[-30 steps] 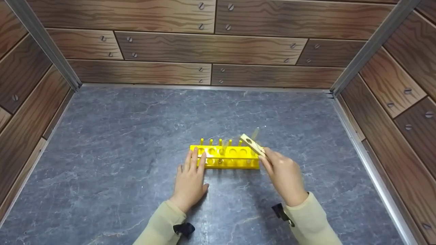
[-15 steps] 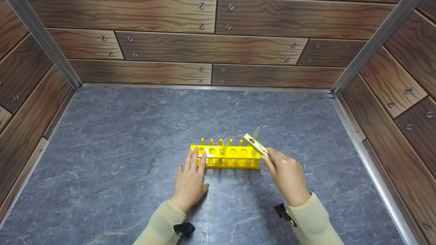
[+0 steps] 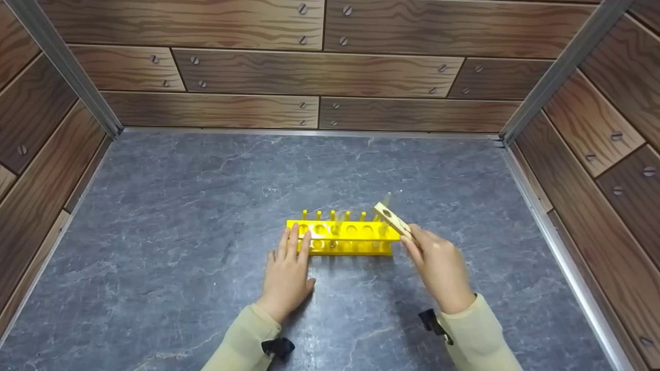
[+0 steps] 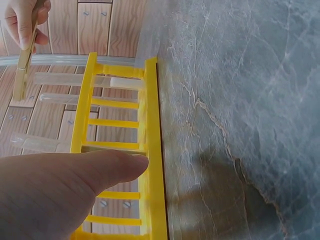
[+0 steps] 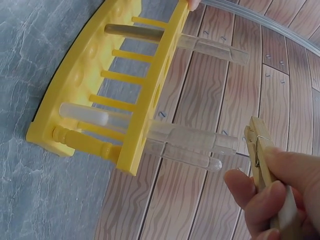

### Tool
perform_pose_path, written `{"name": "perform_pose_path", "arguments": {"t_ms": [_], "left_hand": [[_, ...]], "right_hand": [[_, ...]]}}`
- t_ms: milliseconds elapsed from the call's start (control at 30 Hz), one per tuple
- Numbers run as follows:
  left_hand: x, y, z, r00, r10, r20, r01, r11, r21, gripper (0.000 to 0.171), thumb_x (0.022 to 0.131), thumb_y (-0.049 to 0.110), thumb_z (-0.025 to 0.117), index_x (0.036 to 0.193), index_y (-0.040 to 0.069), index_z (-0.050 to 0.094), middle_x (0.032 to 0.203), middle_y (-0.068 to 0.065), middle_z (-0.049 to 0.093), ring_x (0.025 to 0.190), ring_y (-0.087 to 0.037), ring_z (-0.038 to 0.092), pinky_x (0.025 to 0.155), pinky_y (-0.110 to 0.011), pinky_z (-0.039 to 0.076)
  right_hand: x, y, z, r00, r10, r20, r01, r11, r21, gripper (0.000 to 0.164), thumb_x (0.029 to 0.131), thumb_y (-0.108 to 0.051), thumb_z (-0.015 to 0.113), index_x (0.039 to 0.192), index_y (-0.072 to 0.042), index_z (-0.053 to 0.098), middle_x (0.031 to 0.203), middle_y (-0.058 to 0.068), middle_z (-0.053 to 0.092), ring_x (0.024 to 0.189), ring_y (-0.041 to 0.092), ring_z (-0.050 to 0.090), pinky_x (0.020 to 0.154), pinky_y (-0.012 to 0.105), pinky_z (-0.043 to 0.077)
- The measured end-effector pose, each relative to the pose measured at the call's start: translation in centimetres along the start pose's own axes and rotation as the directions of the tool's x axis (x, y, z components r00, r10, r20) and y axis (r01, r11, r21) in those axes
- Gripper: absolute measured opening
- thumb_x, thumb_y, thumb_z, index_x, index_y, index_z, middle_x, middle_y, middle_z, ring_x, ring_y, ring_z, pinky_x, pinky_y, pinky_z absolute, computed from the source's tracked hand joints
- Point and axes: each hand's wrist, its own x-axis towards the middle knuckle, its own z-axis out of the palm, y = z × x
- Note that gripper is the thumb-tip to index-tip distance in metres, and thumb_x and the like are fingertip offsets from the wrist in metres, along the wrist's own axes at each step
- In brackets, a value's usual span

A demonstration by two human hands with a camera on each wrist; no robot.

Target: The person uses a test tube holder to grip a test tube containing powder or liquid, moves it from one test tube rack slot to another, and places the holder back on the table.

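Note:
A yellow test-tube rack [image 3: 356,238] stands on the grey tabletop. My left hand [image 3: 285,281] lies with straight fingers on its left end; the left wrist view shows the thumb in front of the rack. Between thumb and fingers my right hand [image 3: 439,268] grips a wooden test-tube clamp [image 5: 262,155], just off the rack's right end, nothing between the clamp's tips. One test tube [image 5: 135,32] with brownish contents sits partway along the rack. At the right end is a test tube [image 5: 90,114] with white contents. Beside it, a clear tube [image 5: 200,160] points its rounded end up.
Yellow pegs [image 3: 319,216] rise along the rack's far side. Wood-patterned walls [image 3: 319,72] enclose the grey tabletop [image 3: 180,206] at the back and both sides, with metal strips [image 3: 309,133] along the edges. Black straps [image 3: 278,348] are on both wrists.
My right hand has shifted slightly to the right with the test-tube clamp, away from the tubes at the rack's right end. The left hand and rack stay in place.

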Motion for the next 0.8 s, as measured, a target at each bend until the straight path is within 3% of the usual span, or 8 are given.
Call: {"name": "perform_pose_path", "arguments": {"t_ms": [467, 800], "left_hand": [[0.10, -0.05, 0.36, 1.000, -0.012, 0.020, 0.013, 1.000, -0.009, 0.100, 0.073, 0.043, 0.076, 0.148, 0.005, 0.021, 0.152, -0.022, 0.012, 0.138, -0.038, 0.015, 0.095, -0.060, 0.037], [0.02, -0.06, 0.46, 1.000, 0.003, -0.014, -0.003, 1.000, 0.007, 0.100, 0.071, 0.044, 0.077, 0.147, 0.004, 0.025, 0.151, -0.023, 0.015, 0.137, -0.039, 0.016, 0.092, -0.059, 0.039]], "right_hand": [[-0.14, 0.16, -0.19, 1.000, 0.028, 0.011, -0.028, 1.000, -0.004, 0.024, 0.088, -0.019, 0.065, 0.106, -0.003, 0.066, 0.073, 0.007, 0.063, 0.049, 0.010, 0.045, 0.045, 0.028, 0.042], [-0.21, 0.58, -0.14, 1.000, 0.015, -0.014, -0.015, 1.000, 0.000, 0.022, 0.086, -0.017, 0.067, 0.102, -0.002, 0.066, 0.069, 0.005, 0.060, 0.047, 0.009, 0.038, 0.043, 0.026, 0.038]]}}
